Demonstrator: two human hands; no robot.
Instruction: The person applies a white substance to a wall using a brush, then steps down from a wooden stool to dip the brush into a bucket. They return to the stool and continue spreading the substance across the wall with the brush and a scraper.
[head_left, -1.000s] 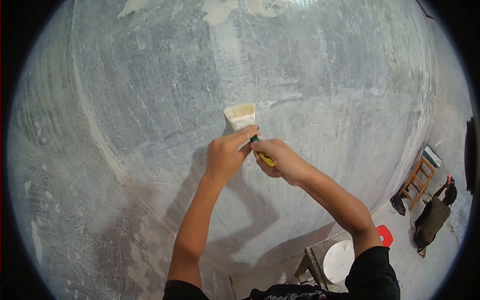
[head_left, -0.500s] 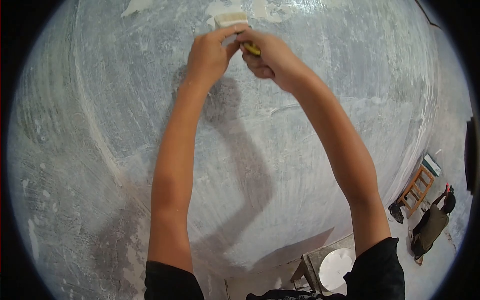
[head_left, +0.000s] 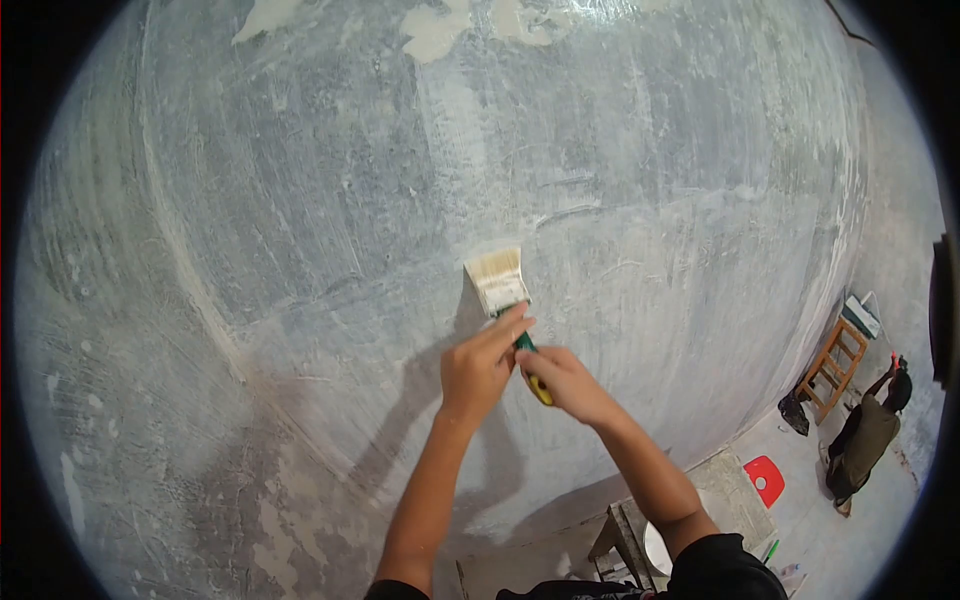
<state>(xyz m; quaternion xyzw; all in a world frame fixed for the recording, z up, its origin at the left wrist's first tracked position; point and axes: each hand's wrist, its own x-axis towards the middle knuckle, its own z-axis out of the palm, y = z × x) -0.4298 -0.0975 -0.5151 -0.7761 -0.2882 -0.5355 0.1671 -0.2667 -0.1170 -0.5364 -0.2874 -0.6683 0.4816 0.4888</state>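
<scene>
A wide flat paintbrush (head_left: 496,272) with pale bristles and a green and yellow handle rests bristles-up against the grey, streaked wall (head_left: 300,200). My right hand (head_left: 567,384) is wrapped round the handle, its yellow end showing below the fingers. Higher up, my left hand (head_left: 473,372) is closed on the brush, fingers together near the base of the bristle head. A whitish band runs up the wall above the brush. Pale bare patches (head_left: 436,30) show near the top.
Below on the right stand a worn wooden bench (head_left: 730,490) and a white round container (head_left: 656,548), partly behind my arm. A red object (head_left: 765,482) lies beyond. Farther off are a wooden stool (head_left: 832,366), a black bag (head_left: 794,413) and a crouching person (head_left: 866,445).
Both hands have come down the wall with the paintbrush, from near the top to around mid-view. A whitish streak now shows above it. The red object has come into view.
</scene>
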